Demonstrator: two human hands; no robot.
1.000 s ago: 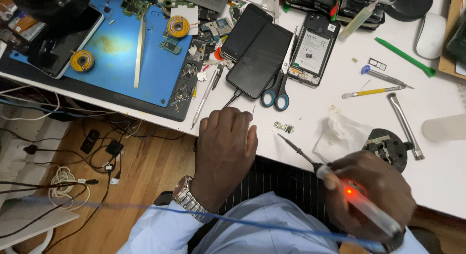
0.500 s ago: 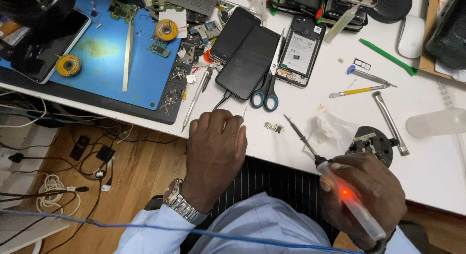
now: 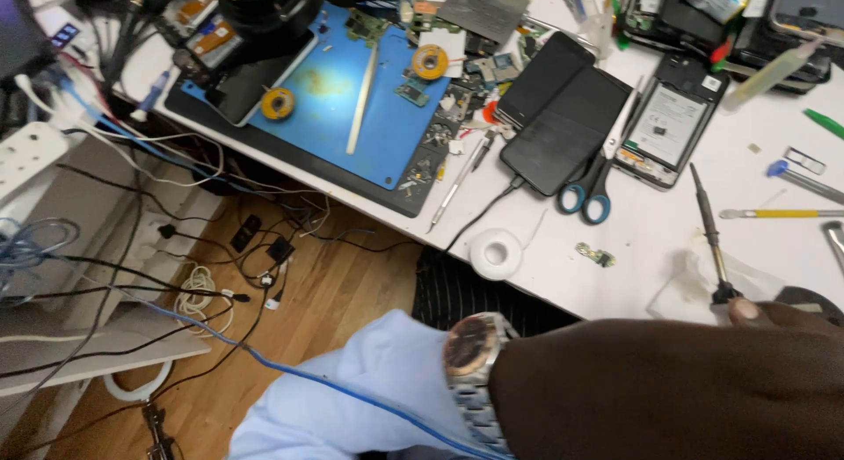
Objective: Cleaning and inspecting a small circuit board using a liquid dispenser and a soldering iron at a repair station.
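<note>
My left hand (image 3: 668, 390) fills the lower right, close to the camera, back turned up and a metal wristwatch (image 3: 475, 372) above a light blue sleeve; its fingers are out of sight. A soldering iron (image 3: 708, 223) points up and away over the white desk (image 3: 668, 240). A fingertip of my right hand (image 3: 747, 311) presses at the iron's collar, and the remainder of that hand is hidden behind my left hand. A small circuit board piece (image 3: 596, 254) lies on the desk left of the iron.
A white tape roll (image 3: 497, 253) sits at the desk's near edge. Blue-handled scissors (image 3: 591, 189), two black phones (image 3: 563, 108), an opened phone (image 3: 673, 117) and a blue work mat (image 3: 352, 100) with solder spools lie beyond. Crumpled tissue (image 3: 690, 284) is by the iron. Cables and a power strip (image 3: 31, 152) cover the floor at left.
The view has swung left and down toward the floor. My left hand has risen off the desk edge and now crosses in front of my right hand, hiding the iron's lit handle.
</note>
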